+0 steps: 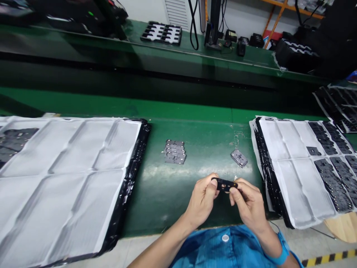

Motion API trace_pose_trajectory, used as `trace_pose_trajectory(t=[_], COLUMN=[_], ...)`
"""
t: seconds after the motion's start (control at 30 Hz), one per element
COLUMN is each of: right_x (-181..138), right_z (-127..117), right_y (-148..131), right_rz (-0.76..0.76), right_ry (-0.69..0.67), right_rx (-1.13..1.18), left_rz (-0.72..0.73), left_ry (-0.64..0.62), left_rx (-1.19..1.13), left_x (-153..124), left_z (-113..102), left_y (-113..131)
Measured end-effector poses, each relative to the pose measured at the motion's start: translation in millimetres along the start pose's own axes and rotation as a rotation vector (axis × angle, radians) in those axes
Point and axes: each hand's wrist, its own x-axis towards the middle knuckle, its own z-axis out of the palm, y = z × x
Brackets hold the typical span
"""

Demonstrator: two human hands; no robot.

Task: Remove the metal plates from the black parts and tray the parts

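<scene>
Green bench (195,123), white-lined tray at left (69,167), part-filled tray at right (287,149), stack of grey plates (174,152), single grey plate (239,158).

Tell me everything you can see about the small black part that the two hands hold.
The small black part is a thin, flat, oblong piece, dark and matte, with what look like cut-out openings along it. It lies roughly level above the green bench, near its front edge. The left hand pinches its left end, the right hand its right end; nothing else touches it. Its material cannot be told.
</scene>
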Motion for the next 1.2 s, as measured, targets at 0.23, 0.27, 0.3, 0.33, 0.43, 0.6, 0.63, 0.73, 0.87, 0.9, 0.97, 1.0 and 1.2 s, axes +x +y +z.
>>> trace_pose_trajectory(t=[0.23, 0.27, 0.3, 0.33, 0.43, 0.6, 0.63, 0.73, 0.87, 0.9, 0.97, 1.0, 1.2], right_x=[-0.7, -0.8, -0.9, -1.0, -1.1, -1.0, -0.7, 1.2, 4.7, 5.3, 5.8, 5.6, -0.9], right_z=[2.6, 2.8, 3.1, 3.2, 3.6, 3.9, 3.9, 4.1, 5.8, 6.5, 7.9, 8.5, 8.4], right_y=[-2.1, -2.1, -2.1, -2.0, -1.1, 3.2, 4.1, 5.9, 6.2, 6.2, 6.4, 6.6, 7.0], right_rz=[0.053, 0.057, 0.059, 0.061, 0.077, 0.169, 0.193, 0.245, 0.272, 0.278, 0.285, 0.284, 0.218], right_ry=[0.032, 0.034, 0.035, 0.035, 0.032, 0.066, 0.081, 0.111, 0.089, 0.079, 0.061, 0.054, -0.043], right_rx=[0.002, 0.003, 0.006, 0.009, 0.022, 0.068, 0.092, 0.166, 0.219, 0.231, 0.252, 0.256, 0.138], left_rz=[0.002, 0.005, 0.007, 0.007, 0.002, 0.035, 0.038, 0.064, 0.118, 0.108, 0.079, 0.069, 0.067], left_ry=[-0.018, -0.022, -0.026, -0.030, -0.051, -0.178, -0.208, -0.235, -0.132, -0.104, -0.052, -0.032, 0.023], left_rx=[0.039, 0.034, 0.028, 0.020, -0.008, 0.136, 0.211, 0.393, 0.325, 0.258, 0.109, 0.046, -0.051], left_x=[-0.7, -0.6, -0.6, -0.5, -0.4, -0.6, -0.4, 1.7, 7.1, 8.4, 10.6, 11.4, 12.3], left_z=[-0.6, -0.6, -0.4, -0.2, -0.5, -12.2, -16.5, -29.3, -34.7, -33.4, -28.7, -25.8, -13.6], left_y=[4.0, 3.9, 3.6, 3.3, 2.4, 3.9, 4.7, 8.4, 16.0, 17.6, 19.7, 20.2, 21.0])
